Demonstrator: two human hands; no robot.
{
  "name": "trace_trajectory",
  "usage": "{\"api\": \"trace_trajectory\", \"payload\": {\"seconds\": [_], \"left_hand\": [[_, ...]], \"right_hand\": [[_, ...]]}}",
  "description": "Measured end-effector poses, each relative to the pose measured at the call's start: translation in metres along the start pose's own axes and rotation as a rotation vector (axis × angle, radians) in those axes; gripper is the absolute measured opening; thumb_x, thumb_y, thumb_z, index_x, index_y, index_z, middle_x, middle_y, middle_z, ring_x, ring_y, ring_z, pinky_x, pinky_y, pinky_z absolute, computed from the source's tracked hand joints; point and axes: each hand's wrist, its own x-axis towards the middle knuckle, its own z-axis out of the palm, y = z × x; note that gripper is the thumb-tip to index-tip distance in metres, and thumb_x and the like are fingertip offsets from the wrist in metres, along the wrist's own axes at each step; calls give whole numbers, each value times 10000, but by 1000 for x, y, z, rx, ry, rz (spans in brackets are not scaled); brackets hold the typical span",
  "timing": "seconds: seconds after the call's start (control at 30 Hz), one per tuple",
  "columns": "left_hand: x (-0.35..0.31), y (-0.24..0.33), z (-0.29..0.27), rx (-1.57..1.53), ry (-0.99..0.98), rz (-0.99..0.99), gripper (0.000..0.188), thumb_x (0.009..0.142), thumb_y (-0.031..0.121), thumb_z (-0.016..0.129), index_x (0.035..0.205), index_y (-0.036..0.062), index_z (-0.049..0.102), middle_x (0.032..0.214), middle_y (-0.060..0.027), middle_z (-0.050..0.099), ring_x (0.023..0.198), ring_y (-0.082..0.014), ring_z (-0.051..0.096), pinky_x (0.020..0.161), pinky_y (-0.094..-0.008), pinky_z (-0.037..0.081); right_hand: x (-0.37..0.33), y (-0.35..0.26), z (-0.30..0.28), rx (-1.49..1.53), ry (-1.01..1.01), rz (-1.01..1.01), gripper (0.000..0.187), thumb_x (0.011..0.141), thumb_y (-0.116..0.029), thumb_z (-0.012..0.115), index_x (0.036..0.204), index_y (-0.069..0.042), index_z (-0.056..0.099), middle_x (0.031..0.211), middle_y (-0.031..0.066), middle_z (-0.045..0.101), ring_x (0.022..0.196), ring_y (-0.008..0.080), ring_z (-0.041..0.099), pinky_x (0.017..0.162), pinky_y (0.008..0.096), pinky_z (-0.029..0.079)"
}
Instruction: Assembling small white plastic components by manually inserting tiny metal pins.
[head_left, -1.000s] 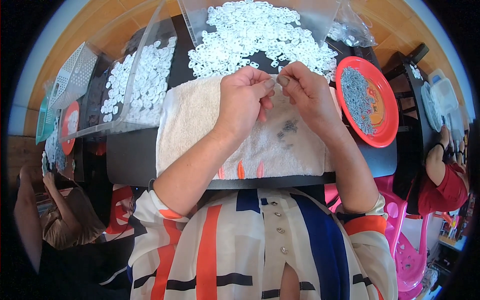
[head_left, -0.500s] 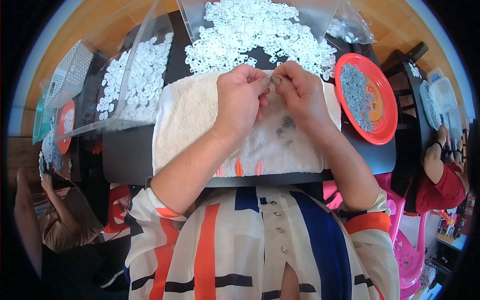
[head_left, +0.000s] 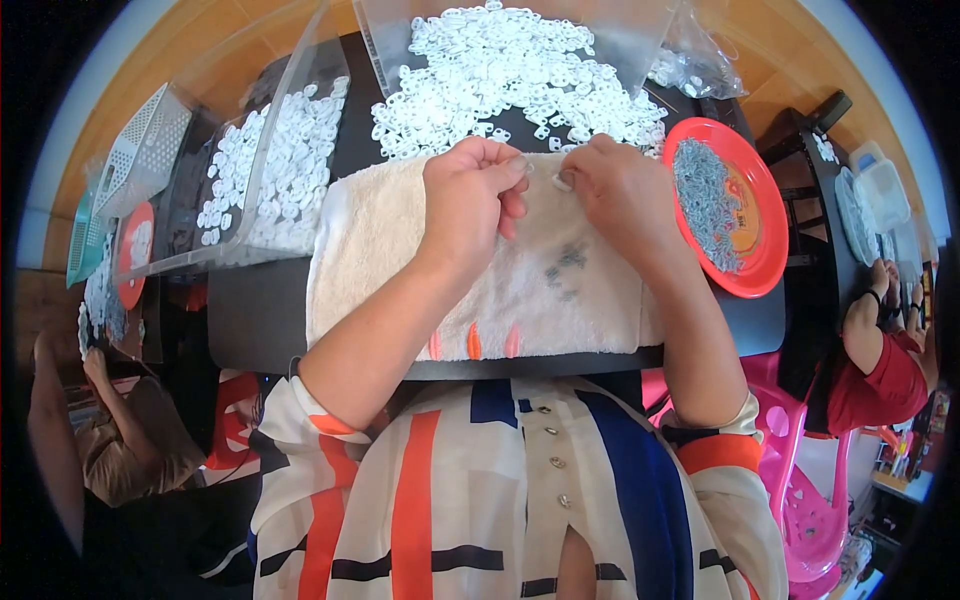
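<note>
Pinching, contents unclear, left hand [head_left: 463, 198] and right hand [head_left: 628, 190] are hovering apart; working over the towel [head_left: 385, 220] is likely cushioning drops.

Both forearms bare, elbows bent and wide: left forearm [head_left: 380, 325] slants up and inward to the right, right forearm [head_left: 700, 330] up and inward to the left, wrists nearly straight. Left hand [head_left: 520, 168] raised, thumb [head_left: 508, 179] laid against the forefinger, other fingers [head_left: 511, 211] loosely curled beneath. Right hand [head_left: 568, 178] just beside it, a narrow gap between, back upward, fingers drawn in toward the thumb, their tips partly hidden.
</note>
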Motion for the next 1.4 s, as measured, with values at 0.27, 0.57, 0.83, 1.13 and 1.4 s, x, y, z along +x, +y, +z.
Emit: {"api": "trace_trajectory", "payload": {"seconds": [0.27,0.57,0.83,1.13,1.4], "left_hand": [[-1,1,2,42,-43,-11,45,841,35,593,844,-10,599,689,-57,586,494,-102,523,371,-231,367],[-11,7,6,-20,-114,-49,135,836,107,628,883,-19,611,734,-79,605,537,-120,544,409,-244,409],[-12,8,6,3,-106,8,117,846,87,620,890,-21,622,722,-81,615,507,-131,548,400,-255,412],[-13,7,6,52,-131,67,98,852,60,610,886,-32,617,730,-79,612,503,-127,543,406,-246,403],[-14,8,10,-2,-161,133,94,867,35,618,934,-30,612,765,-70,622,561,-96,553,435,-222,429]], "right_hand": [[-4,-12,-3,-69,-111,-159,119,795,-128,650,894,-63,637,815,97,593,783,268,620,631,396,492],[3,-9,-25,1305,-129,531,106,899,-108,604,925,-8,628,765,37,642,645,99,587,552,214,398],[3,-13,-26,1313,-152,512,120,903,-119,601,918,-3,626,761,40,644,641,98,588,556,216,408],[3,-15,-28,1251,-199,483,100,884,-111,607,896,-14,626,735,15,629,618,71,565,537,200,399],[3,-11,-27,1320,-197,497,119,882,-134,629,864,-16,621,699,23,614,590,77,561,506,199,386]]}}
